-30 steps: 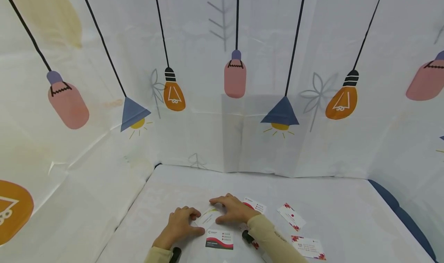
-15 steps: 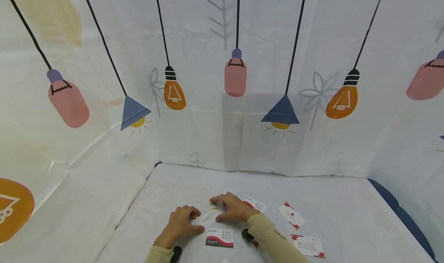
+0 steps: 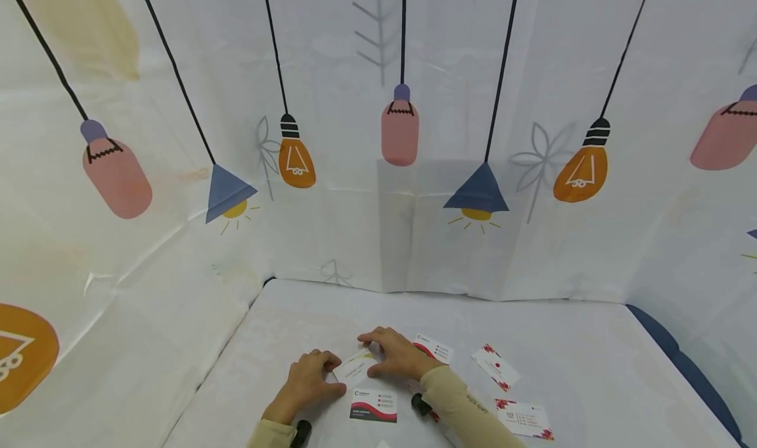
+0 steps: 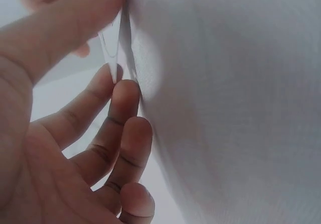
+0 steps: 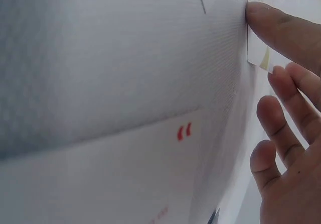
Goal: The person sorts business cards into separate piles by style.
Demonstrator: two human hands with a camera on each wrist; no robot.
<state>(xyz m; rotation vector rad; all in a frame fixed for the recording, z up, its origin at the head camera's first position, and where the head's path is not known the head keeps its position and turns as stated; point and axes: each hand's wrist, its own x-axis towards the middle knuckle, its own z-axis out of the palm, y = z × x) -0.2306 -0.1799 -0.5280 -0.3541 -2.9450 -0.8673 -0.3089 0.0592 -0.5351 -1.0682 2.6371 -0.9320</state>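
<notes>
A small white card with a yellow-green stripe [image 3: 353, 370] lies tilted on the white tablecloth [image 3: 568, 343], held between both hands. My left hand [image 3: 324, 372] pinches its left end; in the left wrist view the thin card [image 4: 113, 48] shows edge-on between thumb and fingers. My right hand [image 3: 381, 356] curls over the card's right end. In the right wrist view one fingertip presses the card's [image 5: 257, 48] edge. A card with a red and black wave [image 3: 374, 406] lies just in front of both hands.
More cards lie to the right: one [image 3: 435, 348] beside my right hand, one [image 3: 497, 368] farther right, one [image 3: 525, 419] near the front edge. A curtain printed with lamps [image 3: 399, 133] walls in the table at the back and on both sides.
</notes>
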